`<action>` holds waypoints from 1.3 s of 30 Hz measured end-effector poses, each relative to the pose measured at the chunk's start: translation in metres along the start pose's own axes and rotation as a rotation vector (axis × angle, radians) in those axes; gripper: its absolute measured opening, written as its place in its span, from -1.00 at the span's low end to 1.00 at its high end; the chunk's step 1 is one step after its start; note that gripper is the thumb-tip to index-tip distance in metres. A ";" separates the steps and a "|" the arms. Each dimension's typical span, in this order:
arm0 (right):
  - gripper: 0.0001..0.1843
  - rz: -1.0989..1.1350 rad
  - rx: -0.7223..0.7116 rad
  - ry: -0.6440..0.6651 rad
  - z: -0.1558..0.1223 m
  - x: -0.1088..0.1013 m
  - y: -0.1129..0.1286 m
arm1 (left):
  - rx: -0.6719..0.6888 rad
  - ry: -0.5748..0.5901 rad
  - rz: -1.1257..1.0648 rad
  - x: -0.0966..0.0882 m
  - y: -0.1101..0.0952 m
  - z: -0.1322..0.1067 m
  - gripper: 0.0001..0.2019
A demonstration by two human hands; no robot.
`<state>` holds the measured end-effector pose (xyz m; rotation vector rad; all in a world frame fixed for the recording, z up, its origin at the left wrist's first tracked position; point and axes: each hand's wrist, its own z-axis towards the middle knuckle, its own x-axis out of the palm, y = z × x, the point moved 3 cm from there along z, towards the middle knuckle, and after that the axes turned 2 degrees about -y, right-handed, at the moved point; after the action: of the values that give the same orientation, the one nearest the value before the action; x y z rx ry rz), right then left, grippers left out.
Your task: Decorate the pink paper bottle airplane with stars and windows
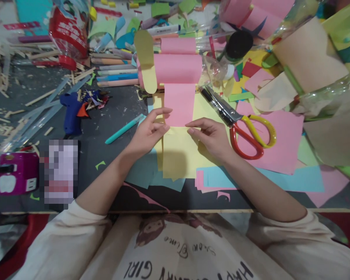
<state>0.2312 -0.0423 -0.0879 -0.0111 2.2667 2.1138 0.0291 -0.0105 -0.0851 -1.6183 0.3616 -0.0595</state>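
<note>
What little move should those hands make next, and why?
Probably a small nudge to line up the yellow paper with the pink strip: the left hand and right hand have fingertips near either end of the edge where the two meet.

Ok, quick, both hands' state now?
Left hand: partly open at the pink strip.
Right hand: nearly closed at the strip's lower corner; whether it's holding can't be told.

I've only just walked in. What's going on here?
A person's left hand and right hand are at the near end of a pink paper strip, one at each side, where it meets yellow paper. The strip reaches a pink-wrapped bottle lying on its side. Scissors lie to the right, a blue glue gun to the left.
</note>
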 end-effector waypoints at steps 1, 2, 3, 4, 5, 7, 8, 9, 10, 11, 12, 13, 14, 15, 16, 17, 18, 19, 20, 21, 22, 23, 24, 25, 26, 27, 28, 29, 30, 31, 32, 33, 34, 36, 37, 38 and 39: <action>-0.77 -0.003 -0.002 0.003 0.000 0.000 -0.001 | -0.007 0.059 -0.013 0.001 -0.002 0.001 -0.56; -0.76 -0.006 -0.004 0.006 0.000 0.000 -0.001 | -0.015 0.109 -0.025 0.001 -0.004 0.001 -0.55; -0.75 -0.010 -0.006 0.006 0.000 0.000 -0.001 | -0.020 0.142 -0.033 0.001 -0.005 0.001 -0.54; -0.75 -0.015 -0.008 0.004 0.000 -0.001 -0.001 | -0.020 0.146 -0.035 0.000 -0.006 0.002 -0.54; -0.74 -0.017 -0.009 -0.001 0.000 0.000 -0.001 | -0.018 0.148 -0.032 -0.001 -0.006 0.002 -0.55; -0.72 -0.016 -0.011 -0.012 0.000 0.000 -0.001 | -0.005 0.153 -0.022 -0.002 -0.006 0.003 -0.56; -0.70 -0.016 -0.010 -0.015 -0.001 0.000 -0.001 | 0.003 0.152 -0.015 -0.002 -0.005 0.003 -0.57; -0.69 -0.017 -0.008 -0.016 -0.001 0.001 0.000 | 0.011 0.151 -0.007 -0.002 -0.004 0.003 -0.56; -0.67 -0.020 -0.007 -0.017 -0.001 0.001 0.000 | 0.020 0.148 0.002 -0.002 -0.004 0.003 -0.56; -0.67 -0.024 -0.006 -0.016 -0.001 0.002 0.000 | 0.031 0.146 0.010 -0.002 -0.003 0.002 -0.56; -0.67 -0.027 -0.005 -0.014 -0.002 0.002 0.000 | 0.044 0.144 0.017 -0.002 -0.003 0.002 -0.57; -0.68 -0.028 -0.005 -0.012 -0.002 0.002 0.000 | 0.057 0.141 0.020 -0.002 -0.003 0.002 -0.58; -0.69 -0.024 -0.004 -0.008 -0.002 0.002 0.000 | 0.071 0.137 0.020 -0.002 -0.003 0.002 -0.60; -0.72 -0.015 -0.002 -0.001 -0.001 0.001 0.000 | 0.080 0.131 0.018 -0.002 -0.003 0.002 -0.62; -0.75 0.000 -0.001 0.006 0.000 0.001 0.000 | 0.088 0.119 0.013 -0.002 -0.003 0.001 -0.65; -0.77 0.019 -0.001 0.010 0.001 0.000 0.000 | 0.095 0.106 0.006 -0.003 -0.003 0.002 -0.67; -0.80 0.040 -0.005 0.010 0.002 -0.001 0.000 | 0.102 0.092 -0.001 -0.003 -0.003 0.002 -0.68; -0.81 0.059 -0.013 0.007 0.003 -0.002 0.000 | 0.110 0.078 -0.009 -0.004 -0.003 0.002 -0.68; -0.82 0.073 -0.023 0.002 0.004 -0.003 0.000 | 0.120 0.062 -0.017 -0.005 -0.003 0.002 -0.68; -0.82 0.081 -0.033 -0.001 0.005 -0.004 0.000 | 0.133 0.046 -0.024 -0.005 -0.003 0.003 -0.67; -0.83 0.083 -0.038 -0.001 0.006 -0.004 0.000 | 0.146 0.031 -0.029 -0.006 -0.003 0.003 -0.67; -0.83 0.083 -0.040 0.004 0.006 -0.004 0.000 | 0.159 0.018 -0.027 -0.006 -0.003 0.003 -0.67; -0.82 0.081 -0.040 0.010 0.006 -0.004 0.000 | 0.172 0.003 -0.021 -0.006 -0.003 0.004 -0.67; -0.82 0.079 -0.041 0.016 0.006 -0.004 0.000 | 0.184 -0.009 -0.010 -0.007 -0.004 0.004 -0.68; -0.81 0.077 -0.044 0.021 0.006 -0.003 0.000 | 0.194 -0.019 0.005 -0.007 -0.004 0.004 -0.69; -0.81 0.074 -0.050 0.024 0.006 -0.003 0.000 | 0.203 -0.026 0.022 -0.007 -0.004 0.004 -0.70; -0.80 0.069 -0.058 0.027 0.006 -0.003 0.000 | 0.210 -0.030 0.036 -0.007 -0.004 0.004 -0.71; -0.79 0.061 -0.065 0.029 0.006 -0.003 0.000 | 0.218 -0.033 0.046 -0.007 -0.004 0.004 -0.72; -0.78 0.051 -0.072 0.031 0.006 -0.004 0.000 | 0.225 -0.035 0.052 -0.007 -0.004 0.004 -0.74; -0.77 0.040 -0.078 0.032 0.006 -0.004 0.000 | 0.231 -0.037 0.054 -0.007 -0.004 0.004 -0.74; -0.77 0.030 -0.081 0.034 0.006 -0.004 0.000 | 0.235 -0.040 0.055 -0.007 -0.004 0.004 -0.75; -0.76 0.021 -0.082 0.035 0.006 -0.004 0.000 | 0.235 -0.042 0.057 -0.006 -0.004 0.004 -0.75; -0.75 0.016 -0.083 0.036 0.006 -0.004 0.000 | 0.231 -0.045 0.062 -0.006 -0.004 0.004 -0.75; -0.75 0.016 -0.086 0.040 0.005 -0.003 0.000 | 0.209 -0.037 0.079 -0.005 -0.004 0.003 -0.73; -0.76 0.019 -0.088 0.043 0.004 -0.003 0.001 | 0.196 -0.024 0.090 -0.004 -0.004 0.003 -0.72; -0.76 0.022 -0.091 0.049 0.004 -0.002 0.001 | 0.182 -0.009 0.103 -0.004 -0.004 0.002 -0.70; -0.77 0.027 -0.095 0.056 0.003 -0.001 0.001 | 0.172 0.008 0.114 -0.003 -0.004 0.002 -0.69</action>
<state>0.2324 -0.0393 -0.0866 -0.0438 2.2060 2.2600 0.0277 -0.0080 -0.0805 -1.4258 0.4424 -0.0100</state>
